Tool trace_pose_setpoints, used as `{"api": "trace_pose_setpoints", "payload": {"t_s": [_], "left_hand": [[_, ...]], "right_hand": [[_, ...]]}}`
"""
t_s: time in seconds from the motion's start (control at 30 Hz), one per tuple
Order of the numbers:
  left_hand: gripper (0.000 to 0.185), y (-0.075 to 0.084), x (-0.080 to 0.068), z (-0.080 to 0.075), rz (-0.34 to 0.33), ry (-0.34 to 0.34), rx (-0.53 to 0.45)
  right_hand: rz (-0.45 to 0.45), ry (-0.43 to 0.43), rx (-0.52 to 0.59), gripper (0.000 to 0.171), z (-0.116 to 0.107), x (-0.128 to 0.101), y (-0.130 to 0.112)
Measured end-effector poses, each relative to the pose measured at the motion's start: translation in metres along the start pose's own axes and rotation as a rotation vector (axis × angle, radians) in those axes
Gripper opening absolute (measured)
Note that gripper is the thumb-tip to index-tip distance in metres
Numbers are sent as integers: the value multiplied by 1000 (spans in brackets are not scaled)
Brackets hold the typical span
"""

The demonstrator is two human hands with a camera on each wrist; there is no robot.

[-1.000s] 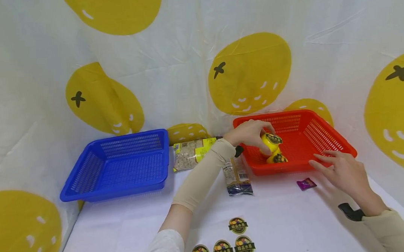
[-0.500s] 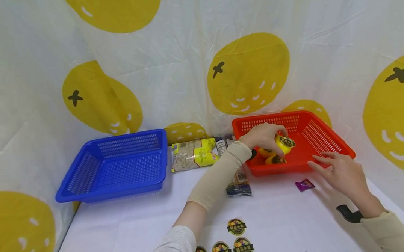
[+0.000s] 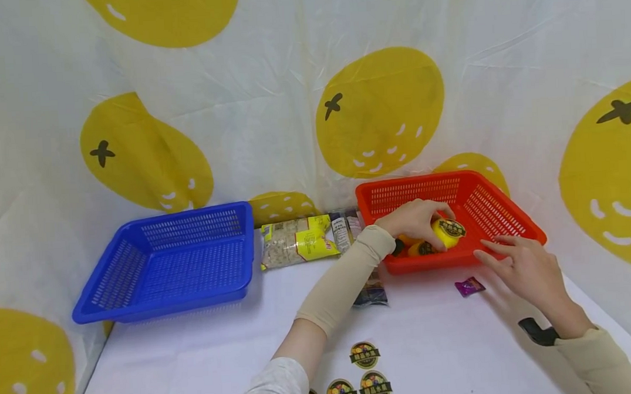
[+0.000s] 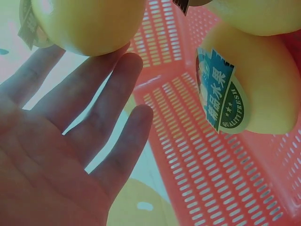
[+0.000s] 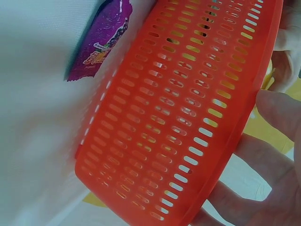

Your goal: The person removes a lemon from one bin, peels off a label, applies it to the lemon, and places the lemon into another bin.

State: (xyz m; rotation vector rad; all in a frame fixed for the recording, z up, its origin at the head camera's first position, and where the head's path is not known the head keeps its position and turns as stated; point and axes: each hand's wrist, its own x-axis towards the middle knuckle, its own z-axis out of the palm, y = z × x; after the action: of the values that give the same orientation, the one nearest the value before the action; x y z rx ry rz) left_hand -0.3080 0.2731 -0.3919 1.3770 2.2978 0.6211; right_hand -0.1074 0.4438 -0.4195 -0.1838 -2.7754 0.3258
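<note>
My left hand (image 3: 414, 219) reaches into the red basket (image 3: 498, 212). Its fingertips rest on a yellow fruit (image 3: 446, 233) that bears a dark round sticker. In the left wrist view the fingers (image 4: 108, 99) lie nearly straight and only their tips touch that fruit (image 4: 89, 23). A second fruit (image 4: 244, 89) with a blue-green label lies beside it on the basket floor (image 4: 211, 165). My right hand (image 3: 519, 264) is at the basket's front right rim, fingers straight. In the right wrist view those fingers (image 5: 263, 155) lie against the basket wall (image 5: 178, 117).
A purple candy wrapper (image 3: 469, 286) lies on the white table just before the red basket. A blue basket (image 3: 170, 262) stands at the left. Snack packets (image 3: 296, 242) lie between the baskets. Round stickers (image 3: 364, 354) lie near the front edge.
My left hand has carried the stickered fruit down and rightward into the red basket, and its grip has loosened. My right hand has stayed at the front rim.
</note>
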Motion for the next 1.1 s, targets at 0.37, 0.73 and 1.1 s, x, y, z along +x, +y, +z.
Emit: {"api": "trace_pose_setpoints", "payload": {"t_s": [0.37, 0.73, 1.1], "left_hand": [[63, 1, -1, -1, 18, -49, 47], [79, 0, 0, 7, 9, -99, 37], [78, 2, -3, 3, 12, -69, 49]], "right_hand": [[-4, 12, -1, 55, 1, 0, 1], [21, -4, -1, 58, 1, -3, -1], [30, -3, 0, 61, 0, -3, -2]]}}
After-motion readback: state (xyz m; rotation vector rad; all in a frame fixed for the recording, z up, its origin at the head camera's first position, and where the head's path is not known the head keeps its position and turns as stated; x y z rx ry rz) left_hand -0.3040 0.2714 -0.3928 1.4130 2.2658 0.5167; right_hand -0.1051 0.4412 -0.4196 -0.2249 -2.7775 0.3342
